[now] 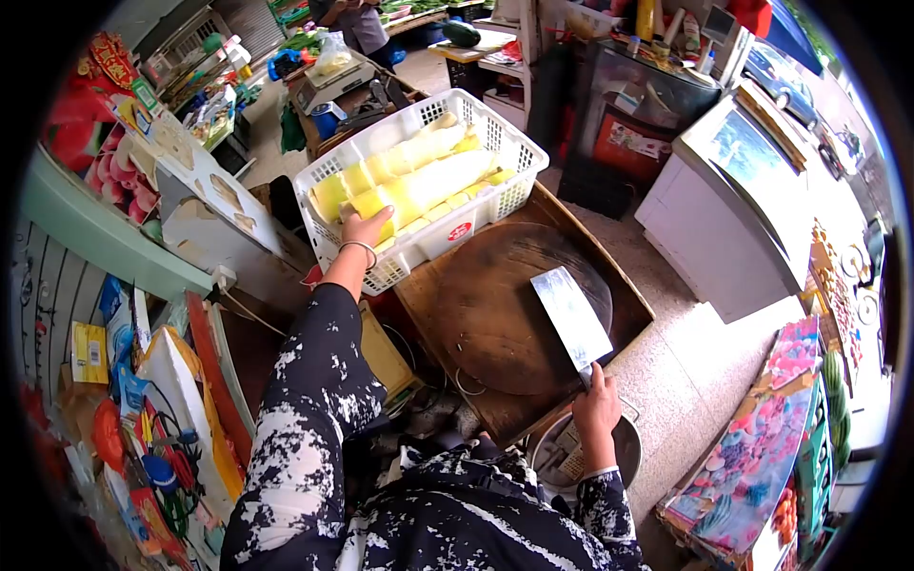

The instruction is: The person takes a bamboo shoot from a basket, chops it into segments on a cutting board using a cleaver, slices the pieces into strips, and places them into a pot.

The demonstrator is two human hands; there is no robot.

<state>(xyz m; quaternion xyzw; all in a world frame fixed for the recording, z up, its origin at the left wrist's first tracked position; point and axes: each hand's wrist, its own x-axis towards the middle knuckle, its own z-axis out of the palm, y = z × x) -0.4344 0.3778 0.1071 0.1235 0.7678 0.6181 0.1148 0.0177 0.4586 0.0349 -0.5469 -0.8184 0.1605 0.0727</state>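
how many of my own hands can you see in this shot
2: your left hand is at the yellow pieces in the white basket; your right hand grips the cleaver. Neither is fully hidden.

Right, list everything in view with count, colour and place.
Basket: one, white, upper middle
Stalks: several, yellow, in the basket
Chopping board: one, brown, centre
Wooden tray: one, brown, under the board
Cleaver: one, silver, over the board
Pot: one, silver, below the tray
Cabinet: one, white, right
Car: one, blue, top right
Clutter: uncountable, mixed, mostly left
Left hand: one, black-and-white sleeve, on stalks
Right hand: one, black-and-white sleeve, gripping cleaver
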